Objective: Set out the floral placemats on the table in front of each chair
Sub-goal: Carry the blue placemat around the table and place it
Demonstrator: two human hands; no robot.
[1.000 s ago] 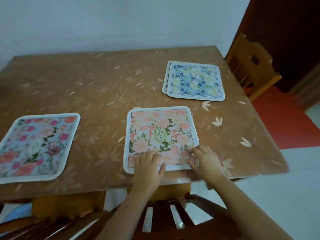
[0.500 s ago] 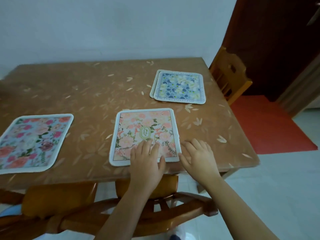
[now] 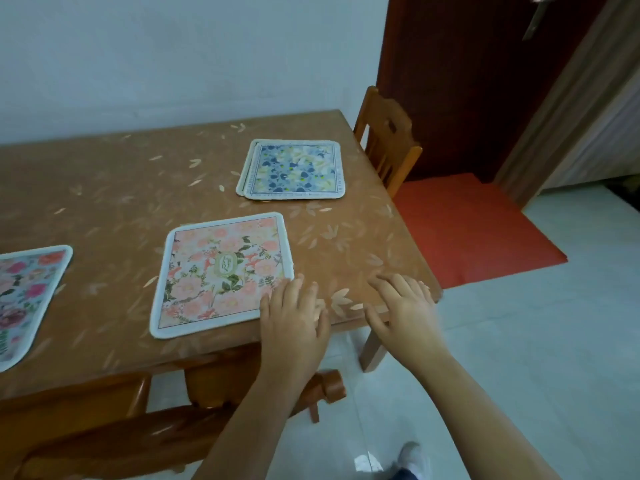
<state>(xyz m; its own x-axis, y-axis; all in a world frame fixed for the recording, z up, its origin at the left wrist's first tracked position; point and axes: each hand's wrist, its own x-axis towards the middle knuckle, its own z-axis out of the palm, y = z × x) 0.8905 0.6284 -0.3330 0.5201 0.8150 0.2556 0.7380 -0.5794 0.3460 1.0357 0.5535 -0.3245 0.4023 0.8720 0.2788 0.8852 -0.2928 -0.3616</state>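
A peach floral placemat (image 3: 221,271) lies flat near the front edge of the brown table (image 3: 121,202). My left hand (image 3: 294,320) rests palm down at the mat's near right corner, fingers apart, holding nothing. My right hand (image 3: 403,306) lies flat on the bare table near its front right corner, also empty. A small stack of blue floral placemats (image 3: 294,169) sits at the far right, in front of a wooden chair (image 3: 388,140). A pink and blue floral placemat (image 3: 24,292) lies at the left, cut off by the frame.
Wooden chairs (image 3: 104,420) stand tucked under the near edge of the table. A red mat (image 3: 474,226) covers the floor by a dark red door (image 3: 485,81). A white wall runs behind the table. White tiled floor lies to the right.
Both hands have slid right off the peach placemat; the left now sits at its right corner, the right on bare table. The view has swung to the right.
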